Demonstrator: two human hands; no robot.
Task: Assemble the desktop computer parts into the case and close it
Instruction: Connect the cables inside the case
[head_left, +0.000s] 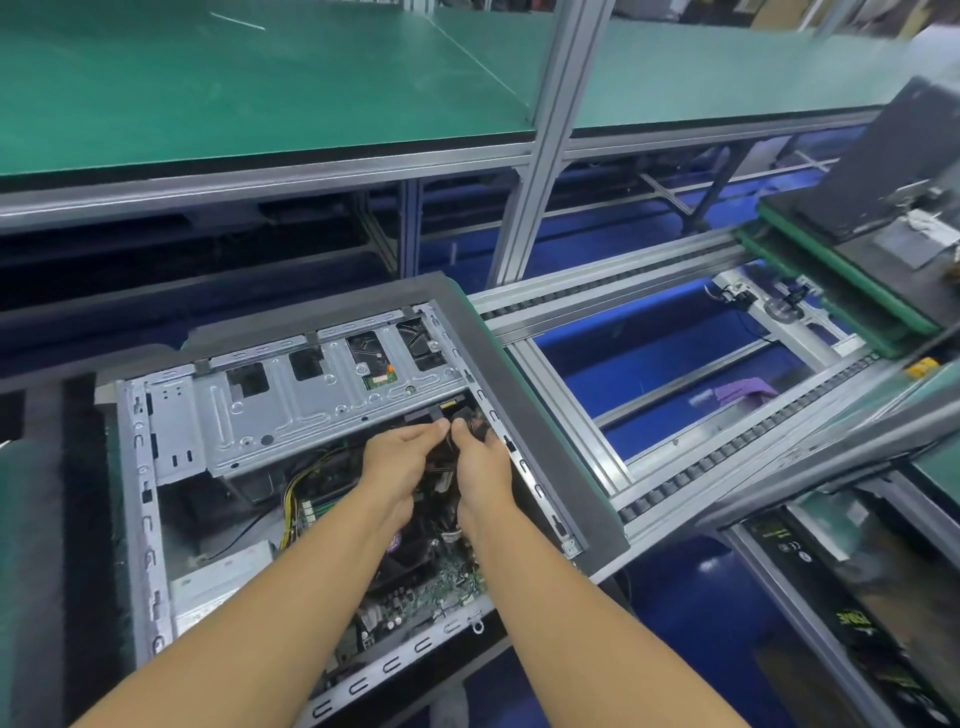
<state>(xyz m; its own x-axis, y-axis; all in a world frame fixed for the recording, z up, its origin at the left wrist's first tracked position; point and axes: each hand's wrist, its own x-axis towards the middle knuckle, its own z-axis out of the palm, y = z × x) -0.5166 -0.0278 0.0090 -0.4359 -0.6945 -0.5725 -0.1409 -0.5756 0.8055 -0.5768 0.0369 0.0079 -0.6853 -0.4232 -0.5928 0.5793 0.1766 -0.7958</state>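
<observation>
Left hand & right hand, 2 bare hands, fingertips pinched together on black cable bundle inside open PC case, which lay on its side on a conveyor pallet. Stamped sheet-metal drive cage, matte grey, w/ rectangular cutouts; 1 green motherboard below.

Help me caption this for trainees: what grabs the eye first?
Two bare forearms reach into the open computer case at centre, left hand and right hand pinching black cables beside the silver drive cage. Green workbench mats fill the top.
</observation>
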